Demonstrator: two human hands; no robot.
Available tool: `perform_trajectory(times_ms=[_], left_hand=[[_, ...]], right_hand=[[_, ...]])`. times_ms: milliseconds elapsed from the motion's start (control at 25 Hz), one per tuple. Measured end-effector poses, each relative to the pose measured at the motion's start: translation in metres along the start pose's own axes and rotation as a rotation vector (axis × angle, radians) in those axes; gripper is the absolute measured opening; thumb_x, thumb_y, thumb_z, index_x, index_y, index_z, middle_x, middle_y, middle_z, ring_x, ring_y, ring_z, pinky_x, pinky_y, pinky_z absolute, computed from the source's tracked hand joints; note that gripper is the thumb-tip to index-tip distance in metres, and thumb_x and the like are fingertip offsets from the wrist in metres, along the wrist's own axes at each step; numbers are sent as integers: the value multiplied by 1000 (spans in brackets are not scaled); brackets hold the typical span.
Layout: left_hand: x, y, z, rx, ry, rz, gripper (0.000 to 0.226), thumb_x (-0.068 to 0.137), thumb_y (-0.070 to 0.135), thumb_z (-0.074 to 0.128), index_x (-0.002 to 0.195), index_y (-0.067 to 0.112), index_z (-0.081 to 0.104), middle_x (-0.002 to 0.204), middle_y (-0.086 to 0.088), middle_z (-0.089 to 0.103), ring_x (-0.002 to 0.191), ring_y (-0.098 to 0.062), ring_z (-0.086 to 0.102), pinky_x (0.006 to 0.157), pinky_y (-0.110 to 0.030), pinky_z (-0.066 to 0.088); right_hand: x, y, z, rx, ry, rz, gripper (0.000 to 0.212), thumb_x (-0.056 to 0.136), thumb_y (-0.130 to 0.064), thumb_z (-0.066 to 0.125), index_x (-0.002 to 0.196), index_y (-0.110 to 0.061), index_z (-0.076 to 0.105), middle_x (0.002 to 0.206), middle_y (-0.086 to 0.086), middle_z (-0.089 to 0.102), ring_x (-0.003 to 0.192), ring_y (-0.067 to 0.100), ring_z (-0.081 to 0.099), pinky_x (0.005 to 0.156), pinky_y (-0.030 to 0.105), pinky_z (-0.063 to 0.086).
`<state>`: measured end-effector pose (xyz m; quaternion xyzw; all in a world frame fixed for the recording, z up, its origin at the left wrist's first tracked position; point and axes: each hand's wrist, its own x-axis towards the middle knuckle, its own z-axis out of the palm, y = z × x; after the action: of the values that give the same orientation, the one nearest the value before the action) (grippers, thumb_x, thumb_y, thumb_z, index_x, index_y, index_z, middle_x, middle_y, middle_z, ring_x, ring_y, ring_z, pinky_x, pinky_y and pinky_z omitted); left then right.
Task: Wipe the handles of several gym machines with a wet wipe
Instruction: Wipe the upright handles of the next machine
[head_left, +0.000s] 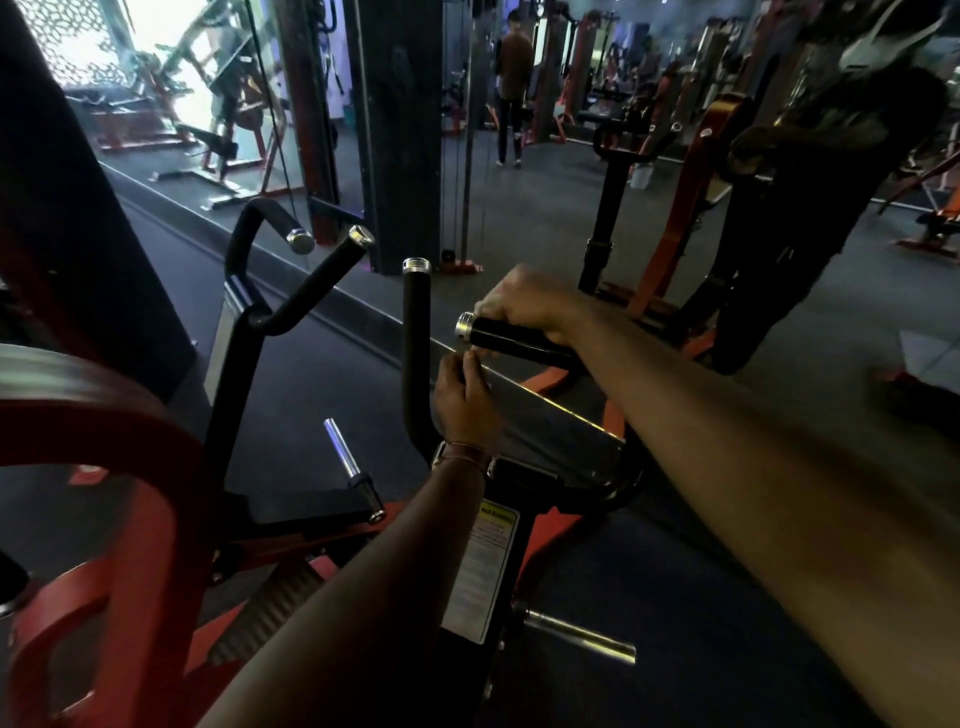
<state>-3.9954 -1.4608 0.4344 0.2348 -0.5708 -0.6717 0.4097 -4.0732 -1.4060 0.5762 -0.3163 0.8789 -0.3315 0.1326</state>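
A black horizontal handle (511, 340) with a silver end cap juts left at the centre of the view. My right hand (524, 306) grips it from above, fingers curled over the grip just behind the cap. Below it, my left hand (462, 397) reaches up with its fingers bunched, the fingertips touching the handle's underside near the cap. No wet wipe shows plainly; whether the left fingers pinch one is too dark to tell. An upright black handle (415, 322) stands just left of both hands. Two more capped handles (332, 270) rise further left.
The machine's red frame (130, 499) curves at the lower left, with chrome weight pegs (343, 457) and a label plate (485, 571) below my arms. A pillar (400, 130) and cable station stand ahead. A person (511, 88) stands far off. Another red machine (691, 197) is on the right.
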Motion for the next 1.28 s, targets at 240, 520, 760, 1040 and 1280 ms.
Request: perform_trajectory(times_ms=[240, 520, 760, 1040, 1280], left_hand=[[-1, 5, 4, 3, -58, -4, 21, 84, 26, 48, 67, 19, 58, 62, -5, 57, 60, -18, 52, 60, -34, 42], [-7, 16, 0, 10, -57, -93, 19, 83, -3, 50, 73, -7, 66, 59, -5, 59, 50, -2, 53, 53, -18, 42], [-6, 12, -7, -5, -27, -103, 16, 74, 19, 54, 64, 22, 66, 58, -2, 64, 62, -25, 60, 66, -43, 51], [-1, 8, -8, 151, -27, -41, 20, 64, 12, 45, 68, 17, 64, 63, 1, 60, 63, -17, 54, 59, -44, 49], [-12, 10, -16, 286, -113, 53, 12, 85, 7, 59, 86, 18, 64, 78, 1, 66, 74, -20, 66, 72, -33, 55]], right_hand=[[-31, 6, 29, -442, 210, -644, 23, 89, -2, 62, 110, 2, 71, 113, 19, 71, 101, 29, 68, 87, 33, 55], [-5, -13, 49, -804, 26, -532, 12, 93, -19, 53, 92, -13, 63, 97, 5, 60, 85, 18, 54, 72, 32, 42], [19, -10, 43, -185, 220, -136, 23, 95, -17, 51, 85, -5, 69, 85, 11, 68, 74, 15, 63, 74, 34, 55], [-21, -8, 58, -921, 203, -583, 17, 90, -23, 57, 88, -10, 67, 96, 6, 61, 90, 25, 58, 67, 33, 46], [15, -32, 53, -265, 13, -53, 33, 97, -9, 46, 122, 10, 57, 121, 28, 62, 97, 36, 61, 82, 37, 51]])
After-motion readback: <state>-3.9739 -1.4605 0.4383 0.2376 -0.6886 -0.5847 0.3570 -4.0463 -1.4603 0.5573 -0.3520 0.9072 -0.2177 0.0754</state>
